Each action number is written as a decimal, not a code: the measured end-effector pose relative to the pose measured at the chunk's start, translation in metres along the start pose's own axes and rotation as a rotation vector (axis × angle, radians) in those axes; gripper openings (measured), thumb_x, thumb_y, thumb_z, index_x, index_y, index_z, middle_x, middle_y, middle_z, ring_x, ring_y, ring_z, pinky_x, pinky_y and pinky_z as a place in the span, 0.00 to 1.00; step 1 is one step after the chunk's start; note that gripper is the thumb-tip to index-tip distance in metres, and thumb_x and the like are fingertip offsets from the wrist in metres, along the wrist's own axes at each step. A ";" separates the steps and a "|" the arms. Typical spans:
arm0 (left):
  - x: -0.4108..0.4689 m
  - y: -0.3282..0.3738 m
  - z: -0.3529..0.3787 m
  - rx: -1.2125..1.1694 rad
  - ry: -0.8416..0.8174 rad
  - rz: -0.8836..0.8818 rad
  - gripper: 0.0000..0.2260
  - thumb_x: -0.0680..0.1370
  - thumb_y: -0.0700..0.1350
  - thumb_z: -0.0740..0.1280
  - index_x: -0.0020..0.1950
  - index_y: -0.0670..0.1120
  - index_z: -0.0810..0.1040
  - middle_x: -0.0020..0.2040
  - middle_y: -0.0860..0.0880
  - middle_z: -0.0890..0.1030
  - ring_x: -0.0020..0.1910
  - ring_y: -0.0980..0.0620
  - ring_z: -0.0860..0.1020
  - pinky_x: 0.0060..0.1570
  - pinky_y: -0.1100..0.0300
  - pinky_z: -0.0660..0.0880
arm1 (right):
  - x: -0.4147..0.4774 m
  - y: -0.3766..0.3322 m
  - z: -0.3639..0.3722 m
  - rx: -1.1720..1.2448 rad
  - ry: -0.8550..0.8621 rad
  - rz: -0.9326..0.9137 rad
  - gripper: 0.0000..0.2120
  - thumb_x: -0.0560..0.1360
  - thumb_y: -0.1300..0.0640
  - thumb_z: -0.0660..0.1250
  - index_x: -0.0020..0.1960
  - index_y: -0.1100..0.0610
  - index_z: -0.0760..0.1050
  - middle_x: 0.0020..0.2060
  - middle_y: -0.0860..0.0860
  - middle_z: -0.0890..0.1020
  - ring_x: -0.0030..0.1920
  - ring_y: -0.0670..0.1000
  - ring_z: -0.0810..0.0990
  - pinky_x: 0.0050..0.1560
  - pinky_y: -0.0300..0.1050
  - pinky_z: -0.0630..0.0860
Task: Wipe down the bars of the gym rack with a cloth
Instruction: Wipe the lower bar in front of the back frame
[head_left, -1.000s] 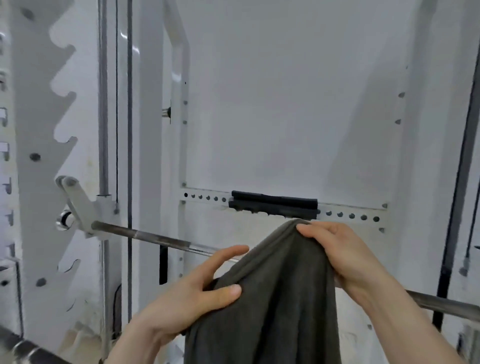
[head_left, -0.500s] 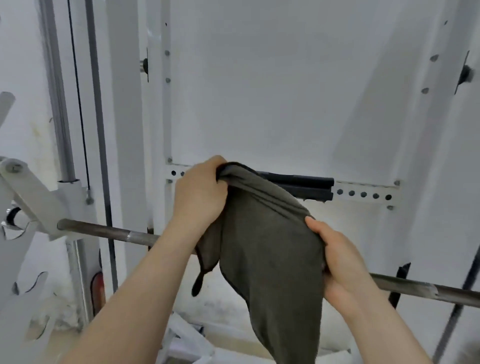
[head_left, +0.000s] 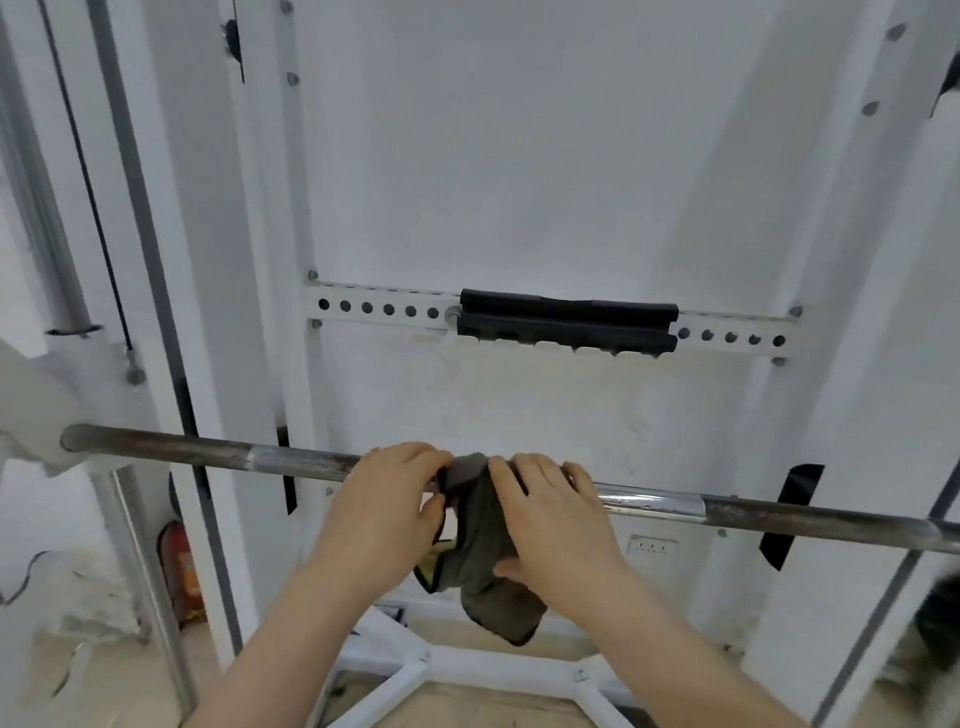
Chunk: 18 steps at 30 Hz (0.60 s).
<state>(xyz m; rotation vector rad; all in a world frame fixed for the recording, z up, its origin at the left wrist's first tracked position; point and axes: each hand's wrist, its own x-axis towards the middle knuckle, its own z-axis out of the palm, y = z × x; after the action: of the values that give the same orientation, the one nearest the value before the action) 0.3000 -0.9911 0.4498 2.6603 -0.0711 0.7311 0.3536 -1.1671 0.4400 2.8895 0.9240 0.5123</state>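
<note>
Both hands have come down onto the bar (head_left: 208, 451), bringing the cloth (head_left: 485, 566) with them. Left hand (head_left: 389, 501) and right hand (head_left: 558, 525) sit close together, each curled over the bar and gripping the cloth, which drapes between them and hangs below the right thumb.

Single head-worn view, forward and slightly down, close to the bar (head_left: 208, 451)

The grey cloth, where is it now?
In the head view, low centre: the cloth is draped over the horizontal bar, gripped between the left hand and the right hand.
</note>
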 end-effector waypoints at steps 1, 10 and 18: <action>-0.002 -0.005 -0.002 0.004 0.042 -0.021 0.17 0.75 0.42 0.67 0.63 0.54 0.76 0.58 0.59 0.77 0.59 0.53 0.74 0.59 0.58 0.72 | 0.011 -0.006 0.005 -0.037 0.027 0.020 0.39 0.66 0.43 0.75 0.71 0.53 0.63 0.61 0.53 0.75 0.63 0.57 0.72 0.63 0.55 0.65; -0.015 -0.022 -0.003 0.055 0.133 0.033 0.25 0.70 0.34 0.68 0.66 0.48 0.75 0.61 0.52 0.77 0.59 0.50 0.76 0.50 0.60 0.73 | 0.087 -0.053 0.004 0.090 0.076 -0.108 0.08 0.75 0.49 0.64 0.50 0.52 0.73 0.38 0.50 0.78 0.37 0.54 0.74 0.37 0.45 0.66; -0.005 0.014 0.026 0.199 0.012 0.206 0.24 0.63 0.36 0.70 0.59 0.46 0.79 0.57 0.49 0.79 0.56 0.48 0.78 0.68 0.48 0.65 | 0.033 0.040 -0.005 0.010 -0.129 0.156 0.09 0.71 0.45 0.65 0.40 0.50 0.71 0.33 0.47 0.73 0.36 0.52 0.76 0.33 0.43 0.68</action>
<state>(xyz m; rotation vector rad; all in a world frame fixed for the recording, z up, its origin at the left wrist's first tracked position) 0.3061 -1.0140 0.4308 2.8669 -0.2864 0.8597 0.3995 -1.1810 0.4606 2.9768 0.6903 0.3272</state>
